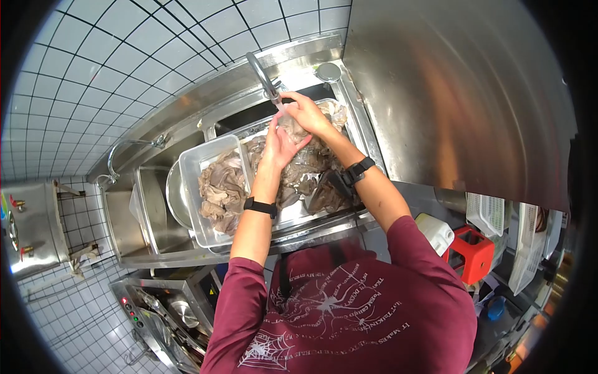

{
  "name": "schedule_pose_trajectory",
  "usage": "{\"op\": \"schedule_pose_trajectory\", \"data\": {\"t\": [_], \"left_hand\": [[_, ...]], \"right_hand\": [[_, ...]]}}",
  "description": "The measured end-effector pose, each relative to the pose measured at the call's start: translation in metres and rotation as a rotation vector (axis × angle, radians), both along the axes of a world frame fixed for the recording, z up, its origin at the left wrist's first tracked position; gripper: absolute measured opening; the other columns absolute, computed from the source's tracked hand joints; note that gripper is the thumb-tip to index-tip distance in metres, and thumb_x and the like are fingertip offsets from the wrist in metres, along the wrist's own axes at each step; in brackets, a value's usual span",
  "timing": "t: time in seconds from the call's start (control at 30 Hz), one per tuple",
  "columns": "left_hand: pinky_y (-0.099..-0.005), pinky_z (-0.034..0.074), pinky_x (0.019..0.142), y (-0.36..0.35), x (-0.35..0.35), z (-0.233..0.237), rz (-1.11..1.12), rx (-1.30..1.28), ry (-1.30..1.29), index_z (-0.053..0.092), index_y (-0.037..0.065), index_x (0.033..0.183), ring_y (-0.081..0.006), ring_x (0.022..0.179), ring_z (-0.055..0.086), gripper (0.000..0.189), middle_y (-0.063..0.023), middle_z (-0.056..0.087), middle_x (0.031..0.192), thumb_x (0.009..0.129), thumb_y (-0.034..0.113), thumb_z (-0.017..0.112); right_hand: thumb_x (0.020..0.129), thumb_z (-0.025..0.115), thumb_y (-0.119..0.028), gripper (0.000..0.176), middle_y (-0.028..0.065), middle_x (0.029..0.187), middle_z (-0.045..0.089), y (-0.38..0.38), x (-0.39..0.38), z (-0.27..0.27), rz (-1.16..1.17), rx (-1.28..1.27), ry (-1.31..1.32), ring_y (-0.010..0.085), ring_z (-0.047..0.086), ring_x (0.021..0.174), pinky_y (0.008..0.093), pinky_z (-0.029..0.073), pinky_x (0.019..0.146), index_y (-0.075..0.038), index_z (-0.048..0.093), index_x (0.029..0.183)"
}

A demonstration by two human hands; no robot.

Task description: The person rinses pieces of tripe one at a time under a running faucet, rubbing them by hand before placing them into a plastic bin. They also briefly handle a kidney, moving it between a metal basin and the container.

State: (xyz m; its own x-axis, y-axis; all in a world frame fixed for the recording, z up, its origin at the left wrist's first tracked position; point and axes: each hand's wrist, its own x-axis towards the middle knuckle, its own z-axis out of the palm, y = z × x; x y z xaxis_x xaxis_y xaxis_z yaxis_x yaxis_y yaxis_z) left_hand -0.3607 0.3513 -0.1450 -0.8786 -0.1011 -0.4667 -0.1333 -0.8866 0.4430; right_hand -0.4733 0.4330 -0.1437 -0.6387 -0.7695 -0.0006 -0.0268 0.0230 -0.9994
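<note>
My left hand (281, 148) is under the running tap (261, 76), palm turned up and thumb stretched to the right. My right hand (306, 116) reaches in from the other side, its fingers bent close to the spout. Between them is a wet, pale grey-brown piece of tripe (294, 129), which both hands hold in the water. Below lies a metal tray (352, 128) heaped with more grey-brown tripe (302, 171). To the left, a clear plastic tub (190, 181) holds a pile of the same tripe (223, 190).
The tray and tub rest across a steel sink (149, 249). A second tap (124, 148) and a round metal lid or bowl (177, 193) are at left. A steel panel (448, 100) rises at right. A red stool (471, 252) and white jug (434, 232) stand lower right.
</note>
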Motion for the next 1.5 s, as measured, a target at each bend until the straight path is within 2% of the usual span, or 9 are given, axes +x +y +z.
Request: {"op": "schedule_pose_trajectory", "data": {"t": [0.17,0.33,0.5,0.67,0.87,0.93,1.13,1.27,1.5], "left_hand": [[-0.0341,0.050,0.077,0.001,0.002,-0.012,-0.062,-0.129,0.002,0.048,0.008,0.120,-0.0199,0.089,0.060,0.041,-0.0076,0.059,0.103,0.094,0.041,0.048],[-0.0176,0.025,0.041,0.003,0.018,0.010,-0.246,-0.455,-0.132,0.058,0.007,0.101,-0.0044,0.048,0.036,0.035,0.0012,0.052,0.067,0.094,0.040,0.050],[-0.0188,0.023,0.040,-0.017,0.046,0.023,-0.296,-0.772,-0.197,0.061,0.009,0.098,-0.0029,0.045,0.034,0.032,0.0034,0.052,0.065,0.095,0.037,0.047],[-0.0182,0.042,0.065,-0.037,0.119,0.076,-0.117,-1.008,-0.172,0.052,0.002,0.123,-0.0053,0.076,0.050,0.035,-0.0009,0.060,0.103,0.094,0.020,0.046],[-0.0329,0.047,0.076,-0.090,0.213,0.072,-0.154,-1.483,-0.329,0.049,0.000,0.126,-0.0253,0.093,0.060,0.042,-0.0121,0.062,0.111,0.087,0.015,0.045],[-0.0411,0.046,0.082,-0.087,0.232,0.084,-0.403,-1.760,-0.559,0.050,0.004,0.124,-0.0390,0.098,0.059,0.044,-0.0202,0.061,0.111,0.083,0.021,0.050],[-0.0480,0.046,0.080,-0.067,0.270,0.073,-0.754,-1.955,-0.828,0.051,0.011,0.121,-0.0411,0.092,0.060,0.050,-0.0213,0.062,0.103,0.078,0.033,0.064],[-0.0458,0.047,0.079,-0.045,0.230,0.118,-0.476,-2.063,-0.906,0.052,0.008,0.119,-0.0383,0.094,0.060,0.044,-0.0203,0.062,0.103,0.083,0.030,0.061],[-0.0368,0.044,0.089,-0.024,0.100,0.065,-0.110,-1.837,-0.067,0.058,0.004,0.111,-0.0327,0.106,0.056,0.032,-0.0166,0.060,0.111,0.080,0.015,0.059]], "right_hand": [[0.087,0.047,-0.009,0.035,0.0073,0.071,0.064,0.008,0.000,0.022,-0.018,0.083,-0.035,0.0133,0.060,0.061,0.0310,0.048,0.051,-0.010,0.053,0.122],[0.087,0.046,-0.013,0.027,0.0152,0.073,0.063,0.012,-0.005,0.024,0.118,0.108,0.303,0.0215,0.063,0.055,0.0332,0.051,0.052,-0.006,0.057,0.111],[0.085,0.046,-0.009,0.024,0.0136,0.083,0.068,0.020,0.001,0.030,-0.052,0.096,0.253,0.0188,0.066,0.057,0.0315,0.054,0.059,-0.004,0.064,0.100],[0.084,0.047,-0.009,0.024,0.0107,0.081,0.068,0.061,-0.015,-0.006,-0.083,0.295,0.246,0.0171,0.065,0.060,0.0313,0.052,0.060,-0.004,0.065,0.101],[0.081,0.052,-0.009,0.025,0.0129,0.089,0.066,0.078,0.009,-0.061,-0.025,0.351,0.273,0.0226,0.065,0.063,0.0356,0.051,0.064,-0.008,0.063,0.104],[0.080,0.056,-0.013,0.027,0.0138,0.090,0.064,0.072,0.014,-0.073,-0.175,0.210,0.826,0.0285,0.065,0.073,0.0414,0.051,0.069,-0.009,0.062,0.105],[0.077,0.061,-0.023,0.018,0.0117,0.088,0.066,0.057,0.019,-0.082,-0.052,0.626,0.869,0.0334,0.063,0.081,0.0459,0.049,0.072,-0.013,0.066,0.091],[0.078,0.062,-0.023,0.019,0.0130,0.081,0.067,0.055,0.017,-0.027,-0.052,0.471,0.527,0.0289,0.064,0.078,0.0405,0.049,0.071,-0.007,0.067,0.086],[0.089,0.053,-0.015,0.013,-0.0015,0.088,0.057,0.058,0.010,0.031,0.267,0.092,-0.177,0.0060,0.055,0.080,0.0222,0.049,0.072,-0.004,0.058,0.094]]}}
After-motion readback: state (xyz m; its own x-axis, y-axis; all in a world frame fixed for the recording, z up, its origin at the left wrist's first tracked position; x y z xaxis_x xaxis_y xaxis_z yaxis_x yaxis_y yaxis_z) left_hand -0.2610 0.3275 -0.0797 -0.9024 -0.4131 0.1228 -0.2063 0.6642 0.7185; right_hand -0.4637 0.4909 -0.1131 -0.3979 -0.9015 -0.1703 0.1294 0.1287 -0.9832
